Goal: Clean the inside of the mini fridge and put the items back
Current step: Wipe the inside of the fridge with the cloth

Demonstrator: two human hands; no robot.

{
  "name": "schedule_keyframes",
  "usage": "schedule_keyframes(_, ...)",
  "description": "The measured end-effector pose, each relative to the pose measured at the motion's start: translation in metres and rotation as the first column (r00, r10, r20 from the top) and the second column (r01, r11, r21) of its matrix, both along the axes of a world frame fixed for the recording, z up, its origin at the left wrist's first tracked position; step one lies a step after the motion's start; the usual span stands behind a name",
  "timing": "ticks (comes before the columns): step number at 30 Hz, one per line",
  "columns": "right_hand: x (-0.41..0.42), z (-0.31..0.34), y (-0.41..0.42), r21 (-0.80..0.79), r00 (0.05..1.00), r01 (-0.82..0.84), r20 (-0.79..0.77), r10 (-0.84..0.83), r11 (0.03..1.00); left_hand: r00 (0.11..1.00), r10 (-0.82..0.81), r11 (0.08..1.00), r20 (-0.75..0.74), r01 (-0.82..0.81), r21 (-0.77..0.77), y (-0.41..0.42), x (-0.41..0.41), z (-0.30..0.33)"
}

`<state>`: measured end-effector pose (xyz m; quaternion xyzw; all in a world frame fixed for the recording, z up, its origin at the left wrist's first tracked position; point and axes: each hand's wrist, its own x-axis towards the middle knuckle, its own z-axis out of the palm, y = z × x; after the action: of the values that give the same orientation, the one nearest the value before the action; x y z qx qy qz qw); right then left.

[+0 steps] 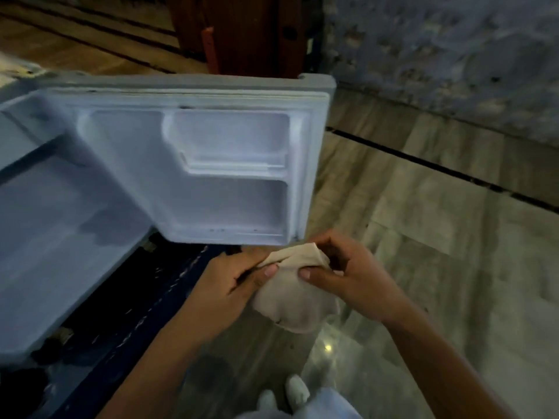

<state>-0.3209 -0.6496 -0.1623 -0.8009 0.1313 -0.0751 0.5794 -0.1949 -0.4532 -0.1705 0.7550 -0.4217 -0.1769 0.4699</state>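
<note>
From the head view I've got both hands, left hand (pixel 239 279) and right hand (pixel 348 276), pinching a crumpled beige cloth (pixel 295 297) just below the open white mini fridge door (pixel 193 164), so I'd guess wiping's next.
</note>
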Motion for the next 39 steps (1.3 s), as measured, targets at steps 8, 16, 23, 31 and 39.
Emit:
schedule_keyframes(8, -0.086, -0.010, -0.029, -0.376, 0.985, 0.103, -0.092, -0.148, 0.921, 0.977, -0.209, 0.978, -0.040, 0.209, -0.012, -0.074, -0.029, -0.025)
schedule_keyframes(16, -0.126, -0.039, -0.109, -0.060, 0.882, 0.470, 0.029, -0.469, 0.880, 0.899, -0.404, 0.914, -0.167, 0.403, -0.042, -0.167, -0.057, -0.047)
schedule_keyframes(23, -0.139, -0.039, -0.254, 0.024, 0.904, 0.419, 0.081, -0.419, 0.908, 0.955, -0.220, 0.972, -0.197, 0.199, -0.122, -0.306, -0.064, -0.045)
schedule_keyframes(31, -0.092, -0.017, -0.416, -0.157, 0.969, 0.241, 0.098, -0.228, 0.958, 0.993, -0.056, 0.984, -0.108, 0.037, -0.177, -0.444, -0.036, -0.034)
schedule_keyframes(39, 0.036, -0.037, -0.528, -0.182, 0.985, 0.166, 0.076, -0.154, 0.969, 0.992, 0.107, 0.981, -0.068, -0.116, -0.153, -0.536, 0.067, -0.061)
